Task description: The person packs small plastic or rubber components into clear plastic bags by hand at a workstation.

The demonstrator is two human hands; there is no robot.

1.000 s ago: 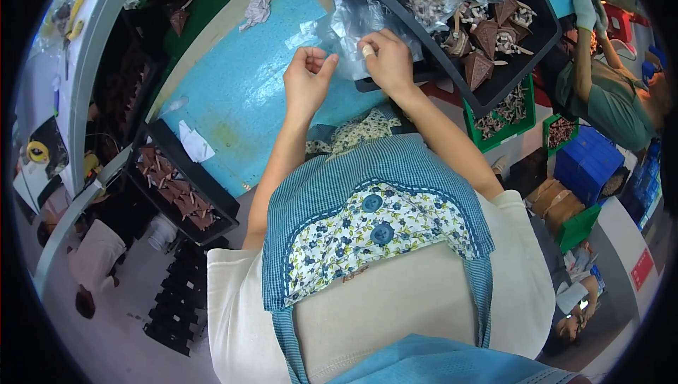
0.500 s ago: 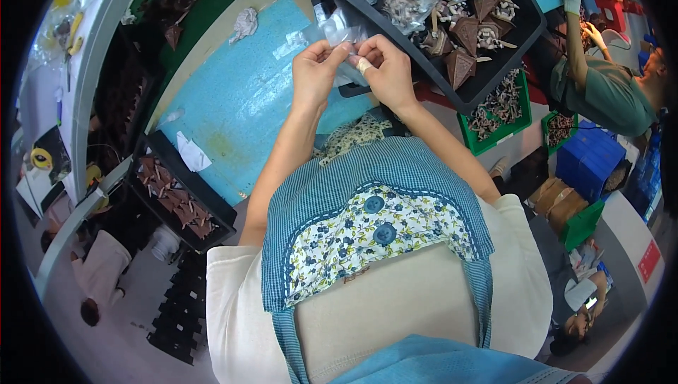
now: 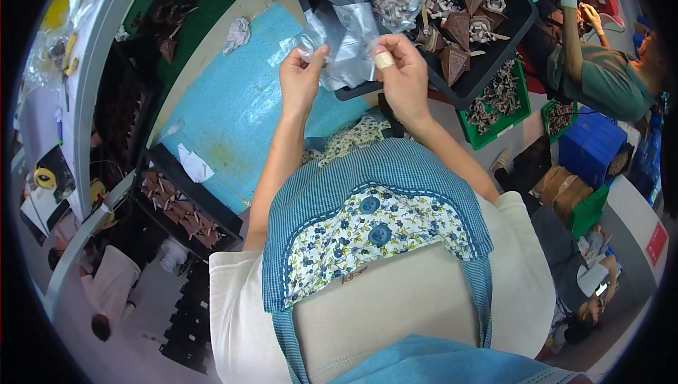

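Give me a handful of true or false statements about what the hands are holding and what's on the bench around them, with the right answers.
1. Both hands hold one clear plastic bag. True.
2. The right hand has a pale bandage on a finger. True.
3. The left hand rests flat on the blue mat. False: it is raised, pinching the bag.
4. The black tray beyond the hands holds only white paper. False: it holds brown cone-shaped pieces and filled bags.
5. A green crate sits right of the tray. True.
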